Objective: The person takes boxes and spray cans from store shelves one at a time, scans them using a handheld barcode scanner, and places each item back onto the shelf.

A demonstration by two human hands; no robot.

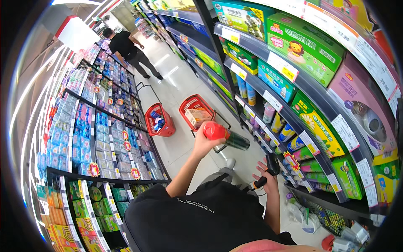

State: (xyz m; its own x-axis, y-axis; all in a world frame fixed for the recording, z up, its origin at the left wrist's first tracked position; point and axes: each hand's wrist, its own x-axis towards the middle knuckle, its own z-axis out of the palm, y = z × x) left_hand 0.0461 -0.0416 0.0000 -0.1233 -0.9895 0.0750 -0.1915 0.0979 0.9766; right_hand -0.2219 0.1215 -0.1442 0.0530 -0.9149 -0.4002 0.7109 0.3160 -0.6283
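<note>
My left hand [204, 141] is closed around the red cap end of a dark green spray can [237, 140]. The can is tilted, its dark end pointing right, and it is held above the aisle floor near a red shopping basket [189, 103]. In my right hand [267, 182] rests a black handheld barcode scanner [272, 164]; some fingers are spread beside its handle, and a thin cable hangs near it. That hand is low, beside the right-hand shelves.
Another red basket [168, 126] holds blue packs. Stocked shelves line both sides, with boxed mosquito repellent [305, 47] and spray cans [277, 122] on the right. A person in black [124, 45] is farther up the aisle. Plastic-wrapped items [352, 236] lie low at right.
</note>
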